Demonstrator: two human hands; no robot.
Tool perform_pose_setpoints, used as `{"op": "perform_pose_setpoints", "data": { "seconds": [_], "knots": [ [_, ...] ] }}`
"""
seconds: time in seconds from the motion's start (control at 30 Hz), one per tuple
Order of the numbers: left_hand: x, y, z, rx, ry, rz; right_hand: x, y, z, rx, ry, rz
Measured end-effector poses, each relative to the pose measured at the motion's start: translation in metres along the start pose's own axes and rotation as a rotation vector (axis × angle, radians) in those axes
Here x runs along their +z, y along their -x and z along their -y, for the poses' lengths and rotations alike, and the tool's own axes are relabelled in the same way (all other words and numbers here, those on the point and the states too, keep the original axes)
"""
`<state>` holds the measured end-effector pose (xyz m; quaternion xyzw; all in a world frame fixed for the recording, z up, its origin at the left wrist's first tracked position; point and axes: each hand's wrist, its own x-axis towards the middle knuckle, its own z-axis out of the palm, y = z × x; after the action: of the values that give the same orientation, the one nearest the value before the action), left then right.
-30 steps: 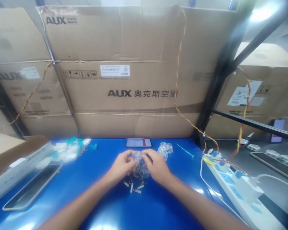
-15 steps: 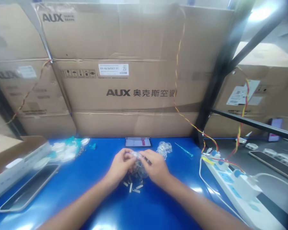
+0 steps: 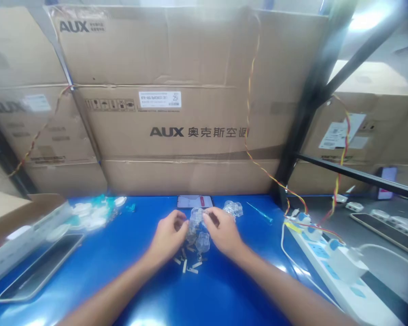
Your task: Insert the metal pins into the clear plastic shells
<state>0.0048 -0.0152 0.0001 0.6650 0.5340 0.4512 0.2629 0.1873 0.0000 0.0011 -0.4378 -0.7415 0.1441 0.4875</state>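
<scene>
Over a blue table top [image 3: 129,290], my hands meet at the middle. My left hand [image 3: 168,235] and my right hand [image 3: 222,230] both pinch a linked cluster of clear plastic pieces [image 3: 196,218], which hangs down between them to a lower piece [image 3: 202,242]. Small white connector-like parts [image 3: 187,265] lie just below the hands. Right of my right hand sits a heap of clear plastic pieces [image 3: 233,209]. A phone [image 3: 194,201] lies beyond my hands, and a thin blue-tipped tool [image 3: 260,213] lies to the right.
On the left are an open cardboard box [image 3: 20,217], a dark flat tablet [image 3: 41,267] and a white-and-teal heap [image 3: 90,215]. A white power strip [image 3: 326,260] with plugs and yellow-red wires [image 3: 258,172] lies right. AUX cartons [image 3: 163,127] and a black shelf post [image 3: 309,113] stand behind.
My hands have drawn slightly apart, and more of the clear cluster now shows hanging between them. The view has shifted a little.
</scene>
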Motion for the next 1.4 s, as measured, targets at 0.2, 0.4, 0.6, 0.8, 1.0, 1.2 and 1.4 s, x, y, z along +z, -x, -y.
{"op": "perform_pose_setpoints", "data": {
  "seconds": [0.2,0.4,0.6,0.8,1.0,1.2,1.4],
  "knots": [
    [0.001,-0.001,0.000,0.070,-0.002,0.101,0.002,0.000,0.006,-0.020,-0.088,0.198],
    [-0.004,-0.011,0.017,-0.022,-0.029,0.072,-0.028,-0.022,-0.024,0.069,0.320,0.089],
    [-0.009,-0.019,0.021,-0.061,-0.058,0.104,-0.062,-0.039,-0.056,0.233,0.560,0.250],
    [-0.015,-0.023,0.023,-0.069,-0.087,0.083,-0.070,-0.042,-0.065,0.255,0.600,0.434],
    [-0.016,-0.025,0.029,-0.068,-0.192,0.068,-0.066,-0.041,-0.069,0.238,0.573,0.459],
    [-0.016,-0.024,0.030,-0.024,-0.289,-0.015,-0.061,-0.038,-0.070,0.240,0.582,0.454],
    [-0.016,-0.021,0.024,0.019,-0.317,-0.001,-0.059,-0.038,-0.067,0.251,0.603,0.415]
  ]
}}
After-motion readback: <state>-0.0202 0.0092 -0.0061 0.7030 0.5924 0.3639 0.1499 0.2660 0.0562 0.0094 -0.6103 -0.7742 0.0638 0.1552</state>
